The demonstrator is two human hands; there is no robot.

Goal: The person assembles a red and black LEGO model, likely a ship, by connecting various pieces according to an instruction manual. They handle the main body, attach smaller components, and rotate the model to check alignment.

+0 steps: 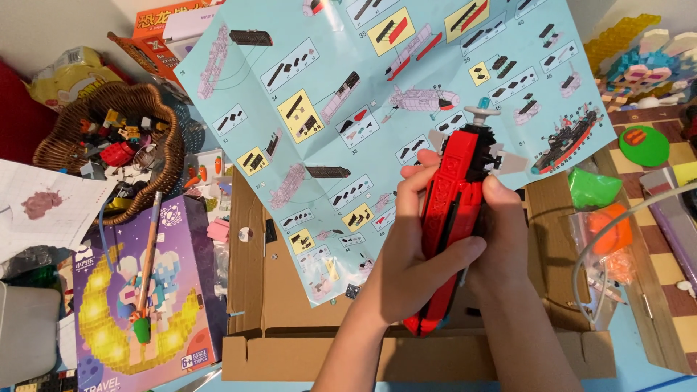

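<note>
Both hands, left hand (pixel 417 254) and right hand (pixel 508 239), are closed around a red and black brick ship model (pixel 454 218). It is held above an open cardboard box (pixel 290 290), beside a pale blue instruction sheet (pixel 327 94).

Flattened cardboard box (pixel 290 290) under both hands carries a pale blue instruction sheet (pixel 327 94); purple toy box (pixel 138 290) and wicker basket (pixel 116 138) left of them, checkered board (pixel 668 254) right.

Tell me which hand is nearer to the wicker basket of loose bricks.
Left. The left hand grips the red brick model on the side facing the wicker basket, which sits far off at upper left. The right hand holds the model's far side, farther away.
</note>
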